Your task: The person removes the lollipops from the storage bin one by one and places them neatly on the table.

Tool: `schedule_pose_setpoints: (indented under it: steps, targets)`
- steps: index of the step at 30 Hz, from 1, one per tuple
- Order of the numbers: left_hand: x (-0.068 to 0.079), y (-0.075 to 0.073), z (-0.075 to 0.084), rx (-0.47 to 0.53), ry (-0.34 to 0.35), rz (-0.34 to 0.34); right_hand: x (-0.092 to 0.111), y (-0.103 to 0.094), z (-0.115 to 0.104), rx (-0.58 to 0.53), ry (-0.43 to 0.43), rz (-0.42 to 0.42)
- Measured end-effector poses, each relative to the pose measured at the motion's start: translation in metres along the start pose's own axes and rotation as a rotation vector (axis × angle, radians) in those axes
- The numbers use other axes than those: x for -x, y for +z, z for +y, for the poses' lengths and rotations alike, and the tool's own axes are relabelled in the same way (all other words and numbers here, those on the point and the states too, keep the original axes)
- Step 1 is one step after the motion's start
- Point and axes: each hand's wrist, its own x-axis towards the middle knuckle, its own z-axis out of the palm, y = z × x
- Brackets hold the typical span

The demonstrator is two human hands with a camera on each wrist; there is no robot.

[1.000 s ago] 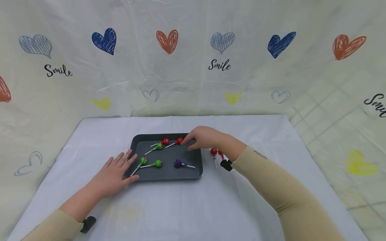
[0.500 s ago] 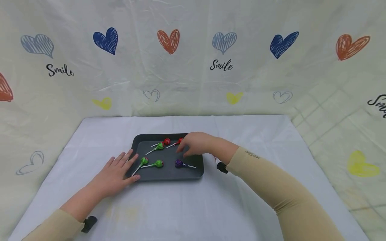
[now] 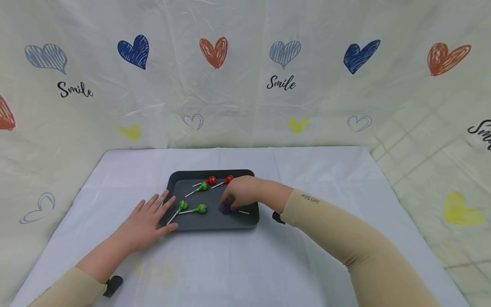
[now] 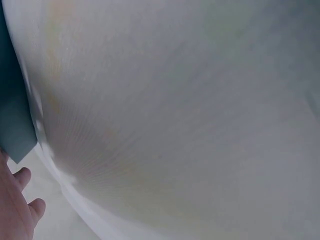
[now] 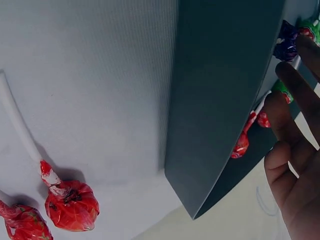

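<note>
1. Right hand (image 3: 239,194) curled down over the purple lollipop (image 3: 226,208), fingertips at its wrapped head; whether actually pinched or only touched, cannot tell.
2. Purple lollipop lying inside the dark tray (image 3: 215,224), near its front right corner, white stick pointing toward the right rim.
3. Left hand (image 3: 143,224) flat and relaxed, fingers straight, resting on the table (image 3: 245,264) with fingertips against the tray's front left corner; nothing gripped.
4. Two green lollipops (image 3: 192,208) just beside the left rim at the front, a third green one (image 3: 202,186) nearer the middle.
5. Two red lollipops (image 3: 220,180) along the tray's back edge.
6. Two more red lollipops (image 5: 70,202) on the white cloth outside the tray's right rim, seen from the right wrist, hidden by the forearm from the head.
7. Heart-printed sheet (image 3: 245,76) hanging behind the table's back edge.
</note>
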Motion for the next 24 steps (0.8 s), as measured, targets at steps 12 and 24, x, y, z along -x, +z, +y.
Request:
schedule_pose_setpoints:
  steps: [12, 24]
  targets:
    - [-0.0004, -0.0011, -0.0012, -0.02, -0.007, -0.021, -0.0052, 0.0026, -0.0051, 0.038, -0.004, -0.008]
    - [-0.0008, -0.0034, 0.0002, -0.012, -0.005, -0.026, -0.008, 0.0087, -0.0046, 0.048, 0.006, -0.02]
